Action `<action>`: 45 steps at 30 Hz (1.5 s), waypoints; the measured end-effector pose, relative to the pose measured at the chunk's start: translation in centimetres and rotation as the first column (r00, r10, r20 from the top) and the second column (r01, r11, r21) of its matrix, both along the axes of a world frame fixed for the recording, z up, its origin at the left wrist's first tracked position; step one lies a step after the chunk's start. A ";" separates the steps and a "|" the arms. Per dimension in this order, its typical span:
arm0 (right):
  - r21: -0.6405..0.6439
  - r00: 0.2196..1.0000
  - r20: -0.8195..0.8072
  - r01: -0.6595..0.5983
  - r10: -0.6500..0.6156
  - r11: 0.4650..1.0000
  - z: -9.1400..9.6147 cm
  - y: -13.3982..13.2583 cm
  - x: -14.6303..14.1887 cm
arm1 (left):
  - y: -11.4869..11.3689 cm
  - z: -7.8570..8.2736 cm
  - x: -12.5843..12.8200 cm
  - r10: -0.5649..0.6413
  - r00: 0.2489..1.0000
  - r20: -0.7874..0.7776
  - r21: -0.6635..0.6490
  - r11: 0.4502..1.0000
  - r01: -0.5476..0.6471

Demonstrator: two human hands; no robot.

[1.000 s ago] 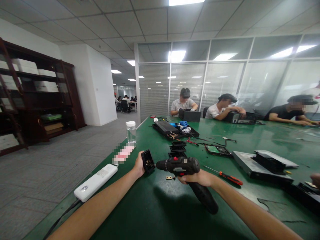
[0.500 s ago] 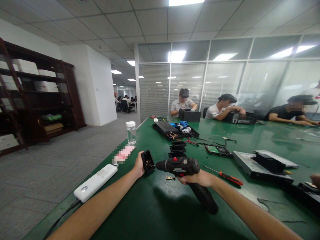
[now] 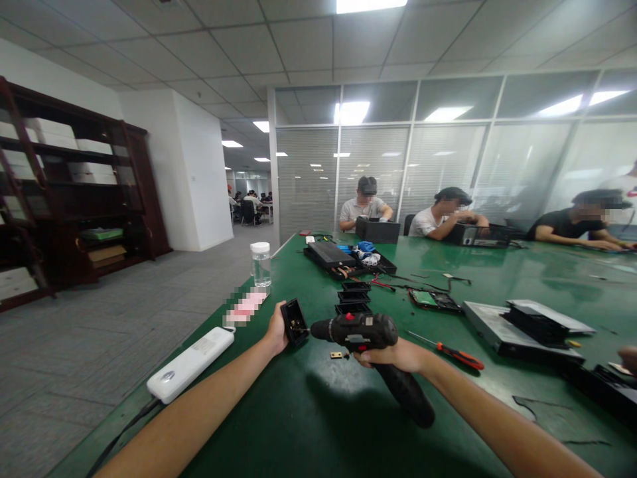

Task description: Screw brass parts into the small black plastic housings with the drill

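Observation:
My left hand (image 3: 277,330) grips a small open black box (image 3: 295,321) by its left side, its hollow tilted toward the right. Small brass-coloured parts show inside it. Around the body of a black cordless drill (image 3: 361,332) my right hand (image 3: 385,356) is closed, with the handle slanting down to the right. The drill points left, its bit reaching into the box; the exact contact of the tip is too small to see. Below the drill a small brass plate (image 3: 336,355) lies on the green table (image 3: 318,425). Several similar black boxes (image 3: 354,297) stand in a row behind the drill.
A screwdriver (image 3: 458,356) lies right of the drill, near metal drives (image 3: 517,328). On the left are a white power strip (image 3: 192,364) and a clear jar (image 3: 261,265). A parts-filled tray (image 3: 343,257) sits farther back. Co-workers (image 3: 367,202) sit along the far side.

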State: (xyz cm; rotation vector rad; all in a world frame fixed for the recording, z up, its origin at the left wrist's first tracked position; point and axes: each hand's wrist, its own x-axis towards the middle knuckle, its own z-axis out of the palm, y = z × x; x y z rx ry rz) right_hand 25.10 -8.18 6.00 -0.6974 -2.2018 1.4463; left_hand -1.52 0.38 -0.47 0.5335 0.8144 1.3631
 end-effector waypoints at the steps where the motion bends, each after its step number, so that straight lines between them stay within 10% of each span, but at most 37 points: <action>1: 0.003 1.000 0.003 0.000 0.000 1.000 0.0 0.1 0.0 | 0.0 0.0 0.0 -0.001 1.000 -0.001 0.004 1.000 0.001; 45: 0.021 0.999 0.010 -0.039 0.039 0.999 -0.3 0.3 0.2 | 0.2 -0.5 -0.1 -0.029 0.999 -0.015 0.028 0.999 0.029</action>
